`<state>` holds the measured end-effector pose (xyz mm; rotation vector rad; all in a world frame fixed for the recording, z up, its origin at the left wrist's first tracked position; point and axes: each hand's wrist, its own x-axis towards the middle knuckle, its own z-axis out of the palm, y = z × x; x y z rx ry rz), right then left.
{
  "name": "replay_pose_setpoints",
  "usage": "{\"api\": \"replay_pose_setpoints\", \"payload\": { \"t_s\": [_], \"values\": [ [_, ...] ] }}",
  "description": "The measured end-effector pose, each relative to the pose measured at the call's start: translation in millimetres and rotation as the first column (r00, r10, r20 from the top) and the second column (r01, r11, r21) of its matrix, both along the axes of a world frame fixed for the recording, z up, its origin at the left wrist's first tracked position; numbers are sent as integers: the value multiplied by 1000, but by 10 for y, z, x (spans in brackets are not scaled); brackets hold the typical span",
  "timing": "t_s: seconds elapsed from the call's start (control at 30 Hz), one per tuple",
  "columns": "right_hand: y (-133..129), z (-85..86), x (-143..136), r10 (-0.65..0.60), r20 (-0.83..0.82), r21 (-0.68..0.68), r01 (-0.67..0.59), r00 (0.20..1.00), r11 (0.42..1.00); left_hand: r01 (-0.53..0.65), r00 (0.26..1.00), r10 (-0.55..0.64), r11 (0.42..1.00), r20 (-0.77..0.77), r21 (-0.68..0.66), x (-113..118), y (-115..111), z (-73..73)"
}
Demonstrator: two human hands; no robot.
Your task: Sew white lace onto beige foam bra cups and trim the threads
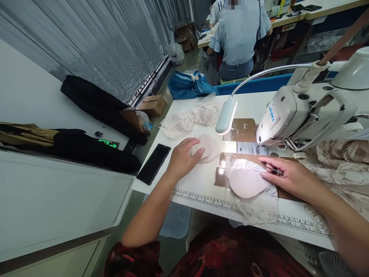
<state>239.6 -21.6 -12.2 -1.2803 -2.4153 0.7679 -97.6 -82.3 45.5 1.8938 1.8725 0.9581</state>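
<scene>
On the white sewing table point(191, 177), my left hand point(184, 157) has its fingers apart around the edge of a pale round pad point(205, 148). My right hand point(284, 175) is closed on a small dark metal tool point(275, 171), its thumb resting by a pale oval pad point(246, 182). That pad lies on white lace fabric point(261, 209) near the table's front edge. Just behind is the needle area of a white sewing machine point(276, 111). Two bunched lace pieces point(178, 124) lie at the back left of the table.
A black phone point(153, 164) lies at the table's left edge. A lamp head point(226, 116) hangs above the middle. Lace fabric point(340, 173) is heaped on the right. Beyond the table sit a blue bag point(188, 84) and a person in light blue point(238, 38).
</scene>
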Motion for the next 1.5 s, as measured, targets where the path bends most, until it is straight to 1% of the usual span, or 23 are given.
{"api": "replay_pose_setpoints", "payload": {
  "t_s": [0.03, 0.1, 0.17, 0.23, 0.3, 0.37, 0.47, 0.5, 0.57, 0.63, 0.7, 0.73, 0.8, 0.9, 0.97, 1.03, 1.1, 1.13, 1.2, 1.27, 1.33, 1.43, 1.5],
  "values": [
    [1, 4, -20, -8, 0, 65, 8, 1000, 998, -5, 999, 5, 1000, -51, -2, -23, 94, 0],
    [-21, 5, -84, 28, -31, 167, -23, 999, 986, 6, 987, -8, 1000, -160, -14, -9, 276, -7],
    [-60, -3, -154, 96, -67, 212, -79, 993, 974, 31, 968, -32, 999, -249, -10, 74, 406, -9],
    [-91, -18, -199, 91, -80, 228, -70, 993, 971, 68, 959, -75, 997, -273, -35, 182, 454, 2],
    [-98, -35, -206, 4, -61, 226, 10, 998, 974, 114, 961, -134, 989, -243, -97, 254, 433, 26],
    [-83, -54, -192, -44, -40, 202, 51, 998, 978, 115, 963, -142, 985, -230, -127, 257, 387, 56],
    [-44, -75, -196, -45, -8, 132, 46, 999, 990, 49, 960, -63, 997, -271, -57, 208, 349, 102],
    [-33, -72, -212, -57, -1, 101, 56, 998, 993, 53, 960, -63, 998, -272, -45, 212, 346, 116],
    [-21, -45, -262, -77, 13, 37, 77, 997, 996, 127, 959, -152, 985, -237, -119, 286, 340, 128],
    [-27, 6, -310, -52, 10, -21, 52, 999, 998, 219, 945, -278, 930, -173, -296, 428, 321, 102],
    [-46, 61, -335, 3, -35, -77, -5, 999, 997, 253, 934, -336, 860, -121, -443, 578, 290, 27],
    [-58, 85, -335, 21, -67, -97, -27, 998, 995, 268, 937, -341, 842, -77, -469, 636, 275, -25],
    [-78, 125, -315, 44, -142, -132, -62, 989, 989, 362, 929, -353, 800, 112, -478, 701, 256, -137],
    [-97, 179, -263, 51, -232, -182, -95, 971, 979, 523, 845, -373, 729, 383, -441, 700, 249, -258],
    [-105, 212, -237, 57, -279, -246, -129, 959, 961, 585, 764, -287, 687, 578, -432, 687, 239, -286],
    [-115, 233, -226, 50, -324, -309, -155, 945, 938, 646, 632, -90, 609, 770, -460, 692, 217, -290],
    [-129, 236, -226, 11, -384, -362, -161, 923, 918, 691, 524, 99, 532, 846, -490, 716, 189, -291],
    [-137, 231, -228, -19, -411, -386, -156, 911, 909, 705, 486, 158, 511, 860, -492, 732, 175, -296],
    [-152, 215, -232, -51, -446, -436, -167, 894, 884, 722, 423, 206, 513, 882, -465, 768, 153, -316],
    [-163, 202, -235, -41, -462, -474, -207, 886, 856, 735, 383, 198, 526, 902, -428, 802, 138, -342],
    [-169, 196, -237, -25, -470, -485, -234, 883, 843, 732, 352, 142, 575, 925, -366, 833, 132, -370],
    [-165, 196, -244, -24, -467, -468, -224, 884, 855, 670, 324, 77, 685, 943, -286, 863, 135, -406],
    [-157, 193, -248, -27, -450, -455, -203, 892, 867, 644, 347, 82, 704, 934, -301, 870, 141, -426]
  ]
}}
